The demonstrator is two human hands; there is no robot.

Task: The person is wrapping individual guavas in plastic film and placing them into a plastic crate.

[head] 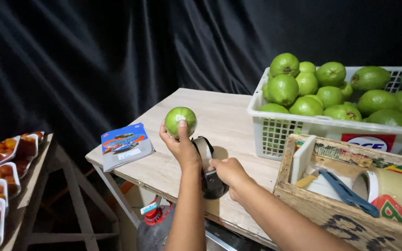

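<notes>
My left hand holds a round green guava up above the wooden table, thumb pressed on its front. Just to its right, my right hand grips a black tape dispenser that stands on the table, its tape roll close to the guava. Both forearms come in from the bottom of the head view.
A white plastic basket full of green guavas stands at the back right. A wooden crate with a blue-handled tool and packaging sits front right. A colourful booklet lies at the table's left corner. Trays of tomatoes rest on a shelf at left.
</notes>
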